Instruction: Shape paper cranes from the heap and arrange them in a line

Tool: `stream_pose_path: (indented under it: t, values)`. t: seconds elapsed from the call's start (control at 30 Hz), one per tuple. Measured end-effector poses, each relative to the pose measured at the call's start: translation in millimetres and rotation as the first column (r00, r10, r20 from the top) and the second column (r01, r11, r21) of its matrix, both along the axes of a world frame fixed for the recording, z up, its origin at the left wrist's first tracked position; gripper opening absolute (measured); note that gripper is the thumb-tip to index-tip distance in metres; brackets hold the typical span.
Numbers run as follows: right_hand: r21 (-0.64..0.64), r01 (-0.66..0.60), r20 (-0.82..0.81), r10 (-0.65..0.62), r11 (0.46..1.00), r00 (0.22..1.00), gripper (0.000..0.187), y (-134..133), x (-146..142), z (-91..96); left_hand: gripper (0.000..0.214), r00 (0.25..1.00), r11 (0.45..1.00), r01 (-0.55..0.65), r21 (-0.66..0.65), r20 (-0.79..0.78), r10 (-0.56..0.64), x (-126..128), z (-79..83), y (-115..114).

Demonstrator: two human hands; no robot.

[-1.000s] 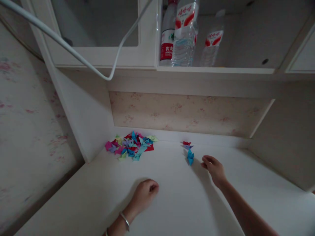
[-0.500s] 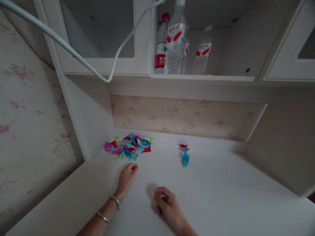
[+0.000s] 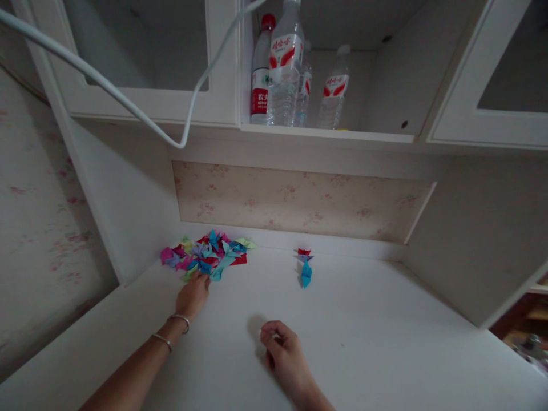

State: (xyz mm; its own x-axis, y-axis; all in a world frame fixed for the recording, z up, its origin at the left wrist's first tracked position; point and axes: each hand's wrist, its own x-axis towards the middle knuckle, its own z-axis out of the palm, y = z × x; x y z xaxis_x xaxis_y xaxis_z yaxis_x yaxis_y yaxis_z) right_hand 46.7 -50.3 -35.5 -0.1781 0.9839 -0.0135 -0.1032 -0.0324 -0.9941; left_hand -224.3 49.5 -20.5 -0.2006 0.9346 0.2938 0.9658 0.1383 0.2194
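Observation:
At the left back of the white desktop lies a pile of small folded paper cranes [image 3: 222, 264] in pink, red, blue, purple and pale green. My left hand [image 3: 193, 294] reaches to the front edge of this pile, its fingers stretched forward among the nearest pieces and partly hidden. Two metal bangles circle that wrist. Nearer to me, my right hand [image 3: 280, 345] rests low over the desktop with fingers loosely curled and thumb close to them; nothing shows in it. A blue paper crane [image 3: 306, 274] stands right of the pile. Behind it are a purple crane [image 3: 305, 258] and a red one [image 3: 303, 252].
Above the desktop [image 3: 377, 337] hangs a white cabinet whose open shelf [image 3: 377, 135] holds several plastic bottles [image 3: 285, 74]. A white cable [image 3: 128, 105] loops down in front at the upper left. Side panels [image 3: 124, 200] close off the desk left and right.
My left hand has moved forward and left, from in front of the pile to its edge, and its fingers have straightened. My right hand has stayed nearly still. The view has shifted right.

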Motion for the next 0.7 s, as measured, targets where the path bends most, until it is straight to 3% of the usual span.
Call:
stream_pose_path:
  t: [0.33, 0.47, 0.57, 0.7]
  values:
    - [-0.021, -0.003, -0.026, 0.002, 1.000, 1.000, 0.031, 1.8, 0.2, -6.0, 0.026, 0.994, 0.995, 0.081, 0.065, 0.063, -0.085, 1.2, 3.1, 4.3]
    - [-0.022, 0.015, -0.083, -0.016, 1.000, 0.996, 0.034, 7.2, 0.9, -7.8, 0.026, 0.964, 0.978, 0.084, 0.192, 0.231, -0.128, 13.8, 14.5, -7.5]
    - [-0.020, 0.063, -0.126, -0.065, 0.998, 0.990, 0.038, 9.4, 3.8, 1.1, 0.034, 0.848, 0.953, 0.140, 0.269, 0.465, -0.256, 44.8, 23.6, -35.7]
    - [-0.028, 0.113, -0.168, -0.116, 0.993, 0.979, 0.046, 7.7, 11.7, 15.4, 0.043, 0.612, 0.921, 0.267, 0.283, 0.689, -0.389, 92.8, 25.4, -74.8]
